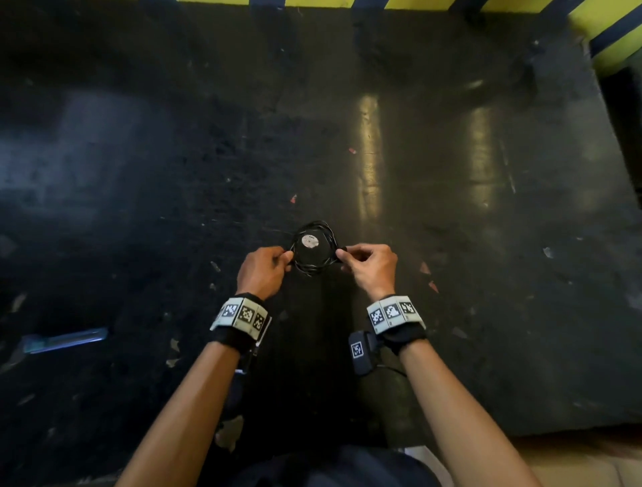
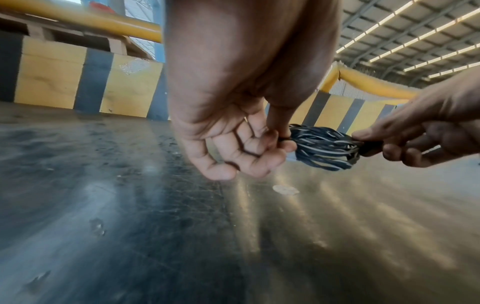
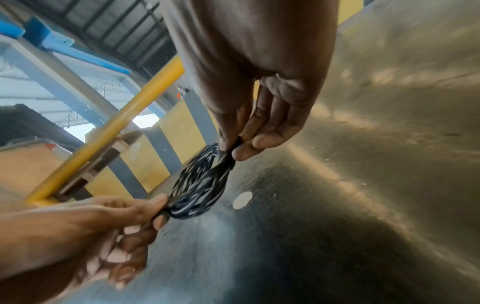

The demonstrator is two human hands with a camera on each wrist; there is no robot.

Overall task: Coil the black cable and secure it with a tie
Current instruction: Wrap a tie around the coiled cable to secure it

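Note:
The thin black cable (image 1: pixel 314 267) is wound into a small round coil of several loops and hangs in the air above the dark floor. My left hand (image 1: pixel 286 259) pinches the coil's left side between thumb and forefinger. My right hand (image 1: pixel 340 255) pinches its right side the same way. In the left wrist view the coil (image 2: pixel 324 148) stretches between my left hand (image 2: pixel 284 140) and my right hand (image 2: pixel 363 142). The right wrist view shows the cable coil (image 3: pixel 202 185) held by my right hand (image 3: pixel 230 151) above and my left hand (image 3: pixel 162 209) below. I cannot make out a tie.
A round pale sticker (image 1: pixel 310 241) lies on the dark, shiny floor (image 1: pixel 451 208) under the coil. A bluish flat strip (image 1: pixel 66 340) lies at the left. A yellow-and-black striped barrier (image 1: pixel 382 2) with a yellow rail (image 2: pixel 85 20) bounds the far side.

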